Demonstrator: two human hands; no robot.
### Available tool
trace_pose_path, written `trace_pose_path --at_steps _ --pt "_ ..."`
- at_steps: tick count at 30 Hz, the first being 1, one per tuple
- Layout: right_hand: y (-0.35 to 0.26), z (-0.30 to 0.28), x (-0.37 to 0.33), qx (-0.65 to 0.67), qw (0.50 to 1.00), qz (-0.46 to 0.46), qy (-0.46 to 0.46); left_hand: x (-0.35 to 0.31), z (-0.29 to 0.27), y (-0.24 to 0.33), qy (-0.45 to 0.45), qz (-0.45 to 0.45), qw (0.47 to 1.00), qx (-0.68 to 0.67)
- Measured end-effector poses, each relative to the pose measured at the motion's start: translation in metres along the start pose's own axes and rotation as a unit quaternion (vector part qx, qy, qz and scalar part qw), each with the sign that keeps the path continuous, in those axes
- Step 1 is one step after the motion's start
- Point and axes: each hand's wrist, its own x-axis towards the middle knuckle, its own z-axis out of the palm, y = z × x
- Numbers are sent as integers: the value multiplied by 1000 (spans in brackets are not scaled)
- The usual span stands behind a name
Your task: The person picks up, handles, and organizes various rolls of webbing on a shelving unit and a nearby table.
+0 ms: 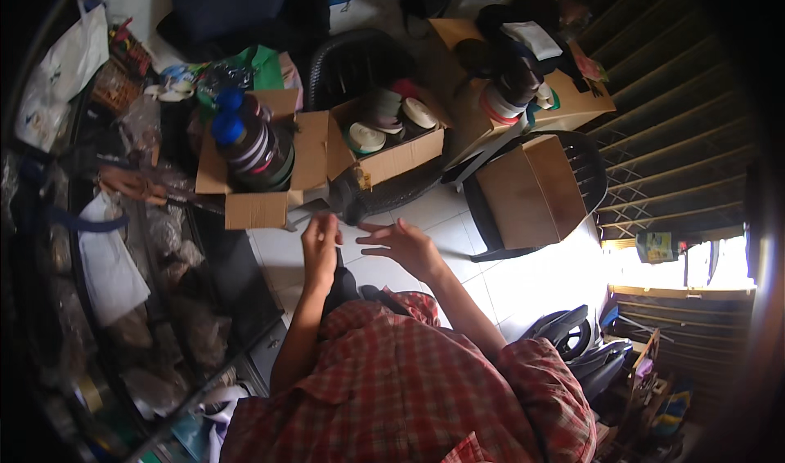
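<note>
My left hand point(321, 249) is raised in front of my chest, its fingers loosely bent and nothing visible in it. Across a small gap, my right hand point(406, 249) is held out with fingers spread, also holding nothing. Just beyond my left hand stands an open cardboard box point(255, 211), packed with stacked rolls point(260, 154) in dark, white and pink bands and two bright blue round pieces point(229, 126) on top. A second open cardboard box point(405, 159) beside it holds several cream and dark rolls point(365, 138). Neither hand touches a box.
On the right, a cardboard box point(523, 193) rests on a black plastic chair point(585, 169). More rolls point(503, 103) stand on a brown table point(572, 95) behind. Shelves with plastic-wrapped goods point(163, 230) line my left. A motorbike point(576, 336) is at the lower right, near a slatted shutter point(679, 111).
</note>
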Motion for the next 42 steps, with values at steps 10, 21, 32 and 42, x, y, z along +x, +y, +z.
trace_pose_path --at_steps 10,21,32,42 --pt "-22 -11 71 106 967 -73 222 100 41 43 -191 26 981 30" --pt "-100 18 71 -199 870 -310 328 99 185 26 -335 199 904 175" --pt "-242 -88 2 75 877 -451 146 78 373 39 -313 382 801 339" --pt "-312 -144 -38 150 928 -329 90 211 441 -17 -452 205 831 254"
